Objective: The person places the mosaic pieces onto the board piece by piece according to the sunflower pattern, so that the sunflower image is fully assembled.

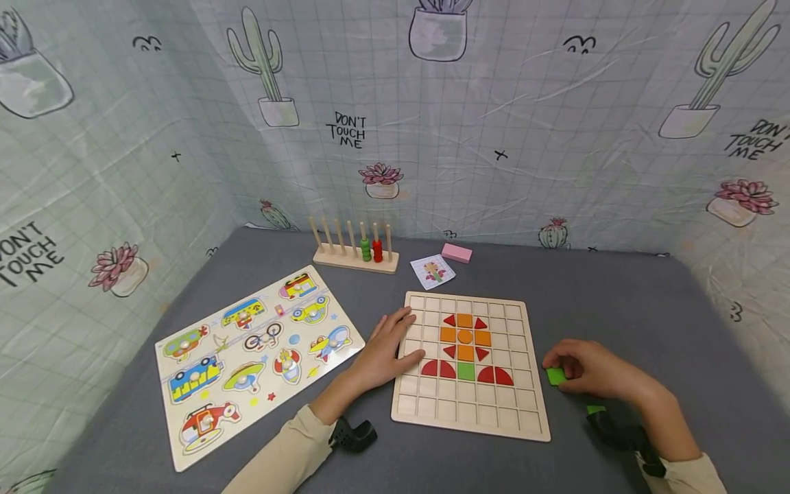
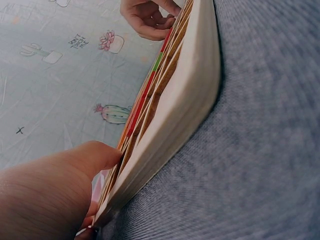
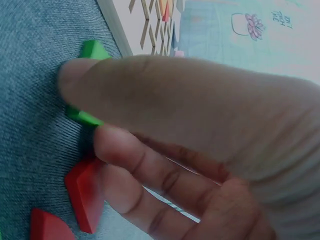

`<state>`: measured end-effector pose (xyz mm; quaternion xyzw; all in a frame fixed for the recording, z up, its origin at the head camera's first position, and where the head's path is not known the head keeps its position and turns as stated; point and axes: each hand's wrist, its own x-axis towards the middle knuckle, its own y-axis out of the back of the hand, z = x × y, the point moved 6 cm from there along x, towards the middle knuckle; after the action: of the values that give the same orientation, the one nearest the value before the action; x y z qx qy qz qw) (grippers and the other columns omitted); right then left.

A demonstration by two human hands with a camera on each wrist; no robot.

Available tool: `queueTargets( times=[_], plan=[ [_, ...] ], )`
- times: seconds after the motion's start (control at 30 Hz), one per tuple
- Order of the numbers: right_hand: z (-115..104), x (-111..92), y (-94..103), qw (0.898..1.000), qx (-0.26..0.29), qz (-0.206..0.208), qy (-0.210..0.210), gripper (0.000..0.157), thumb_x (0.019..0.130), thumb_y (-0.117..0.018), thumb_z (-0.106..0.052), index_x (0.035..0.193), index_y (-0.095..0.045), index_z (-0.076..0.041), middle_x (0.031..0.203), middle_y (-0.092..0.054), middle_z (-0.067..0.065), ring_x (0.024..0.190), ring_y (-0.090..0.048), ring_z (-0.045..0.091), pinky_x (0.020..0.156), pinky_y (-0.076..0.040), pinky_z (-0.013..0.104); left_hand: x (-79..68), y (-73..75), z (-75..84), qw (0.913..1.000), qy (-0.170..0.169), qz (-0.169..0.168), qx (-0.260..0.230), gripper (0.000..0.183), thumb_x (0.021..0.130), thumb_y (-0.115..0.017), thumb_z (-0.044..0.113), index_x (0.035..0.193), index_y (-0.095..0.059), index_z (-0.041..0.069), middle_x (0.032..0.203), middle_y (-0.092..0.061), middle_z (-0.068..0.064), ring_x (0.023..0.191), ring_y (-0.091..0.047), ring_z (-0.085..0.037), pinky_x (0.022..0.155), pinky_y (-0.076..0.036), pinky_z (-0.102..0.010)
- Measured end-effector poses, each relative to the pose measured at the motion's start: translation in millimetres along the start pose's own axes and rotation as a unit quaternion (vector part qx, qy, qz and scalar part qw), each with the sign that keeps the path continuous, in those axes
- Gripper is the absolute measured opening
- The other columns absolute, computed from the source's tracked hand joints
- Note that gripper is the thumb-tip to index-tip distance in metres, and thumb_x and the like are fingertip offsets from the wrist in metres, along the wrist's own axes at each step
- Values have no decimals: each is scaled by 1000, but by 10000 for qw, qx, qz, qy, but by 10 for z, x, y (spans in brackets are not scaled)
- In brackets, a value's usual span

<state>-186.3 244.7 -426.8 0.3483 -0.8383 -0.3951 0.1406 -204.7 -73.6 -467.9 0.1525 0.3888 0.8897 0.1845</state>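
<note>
A square wooden grid board (image 1: 512, 412) bears a pattern of orange, red and green pieces. Along its left edge rests my left hand (image 1: 384, 350), thumb and fingertips extended over the border; the left wrist view shows that thumb (image 2: 102, 156) at the board's rim. To the right of the board, my right hand (image 1: 601, 370) pinches a green square block (image 1: 556, 376) close over the table. The thumb covers much of that block (image 3: 94, 50) in the right wrist view. Two red pieces (image 3: 86, 195) lie beside the right fingertips there.
Another green piece (image 1: 595, 409) is partly hidden by the right wrist camera. A vehicle peg puzzle (image 1: 259, 405) lies left. Behind the board are a pattern card (image 1: 426, 264), a pink block (image 1: 457, 253) and a peg rack (image 1: 345, 259) with green and red beads.
</note>
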Motion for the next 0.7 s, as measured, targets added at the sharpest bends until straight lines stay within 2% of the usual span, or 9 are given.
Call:
queueTargets(
  times=[0.33,0.53,0.7],
  plan=[
    [-57,33,39,9983,-341,472,-94,27,80,-77,-3,105,-66,-3,92,-59,0,72,-50,3,56,-46,24,-15,1,4,10000,36,17,-25,69,92,-64,31,147,-38,-1,156,-30,-16,145,-26,-30,121,-9,-47],
    [-188,84,48,9974,-203,655,222,28,81,-77,-5,108,-67,-6,98,-61,3,77,-54,6,56,-47,23,-8,3,4,10000,46,-26,18,69,93,-64,32,148,-37,0,156,-29,-15,145,-27,-28,121,-8,-46],
    [-291,189,-28,9972,-166,528,507,28,83,-78,-10,108,-67,-8,98,-60,0,79,-52,8,59,-47,24,3,3,6,10000,25,-28,-3,69,93,-63,32,148,-37,0,156,-29,-15,145,-26,-28,121,-8,-46]
  ],
)
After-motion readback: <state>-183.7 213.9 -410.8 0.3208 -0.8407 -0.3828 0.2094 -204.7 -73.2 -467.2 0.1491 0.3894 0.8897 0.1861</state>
